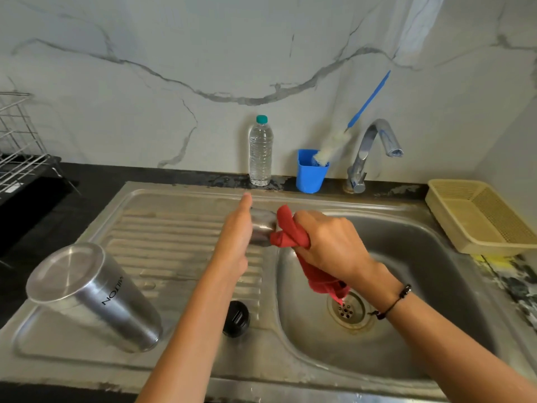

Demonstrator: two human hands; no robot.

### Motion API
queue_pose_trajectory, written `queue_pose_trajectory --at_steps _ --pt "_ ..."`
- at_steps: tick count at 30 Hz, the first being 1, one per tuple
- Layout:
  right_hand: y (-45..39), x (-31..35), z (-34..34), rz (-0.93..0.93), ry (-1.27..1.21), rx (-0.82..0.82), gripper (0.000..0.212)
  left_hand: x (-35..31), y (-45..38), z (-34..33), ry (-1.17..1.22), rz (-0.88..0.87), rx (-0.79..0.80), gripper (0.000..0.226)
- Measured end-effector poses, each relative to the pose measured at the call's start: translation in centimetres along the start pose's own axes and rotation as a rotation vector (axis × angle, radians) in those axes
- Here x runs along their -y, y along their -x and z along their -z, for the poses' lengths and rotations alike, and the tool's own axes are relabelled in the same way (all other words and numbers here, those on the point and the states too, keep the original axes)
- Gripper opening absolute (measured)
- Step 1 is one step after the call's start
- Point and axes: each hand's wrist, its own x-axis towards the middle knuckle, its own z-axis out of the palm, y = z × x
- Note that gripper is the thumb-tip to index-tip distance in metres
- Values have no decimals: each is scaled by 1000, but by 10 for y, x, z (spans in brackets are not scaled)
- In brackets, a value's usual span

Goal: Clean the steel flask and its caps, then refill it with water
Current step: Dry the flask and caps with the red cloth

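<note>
Nearest, lower centre of frame: small black cap [236,319] sits on the drainboard ridges, just beside the basin edge, untouched. Lower left: steel flask [96,295] stands mouth-down and tilted on the drainboard of the sink [162,225], base up, brand print upside down. Judging by the look, the flask is rigid, smooth and likely slippery if wet; best gripped round the mid-body with a full wrap, not at the rim. Centre frame: left hand [236,237] holds a steel cap [263,229], a cup-like metal piece, fingers mostly hidden behind it, index finger pointing straight out toward the wall; exact curl of the rest can't be seen. Right hand [328,242] has its fingers curled tight around a red cloth [292,232], bunched end pushed against or into the cap's open side, tail hanging down over the basin toward the drain [347,311]. Cloth is soft and limp; cap is light, stiff, probably slick, so hold it by the outer wall. Step looks like wiping the steel cap; refill not yet done. Further back, upper centre: plastic water bottle [260,152] against the wall, blue cup [311,174] with bottle brush [334,146], tap [374,146]. Right edge: beige tray [476,216]. Upper left: wire rack [17,141].
</note>
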Motion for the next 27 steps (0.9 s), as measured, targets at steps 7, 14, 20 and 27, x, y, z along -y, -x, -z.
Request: queue_pose_trajectory --at_steps 7,14,20,27 --pt "-9 4 6 -174 -305 296 87 7 10 -8 119 -57 40 51" --pt "-14 20 7 -297 -400 363 63 18 23 -17 152 -201 138 43" --pt "-14 20 14 -569 -1177 418 26 17 23 -15 218 -354 236 51" --pt "0 17 -7 -749 -1559 417 91 25 20 -13 261 -462 202 38"
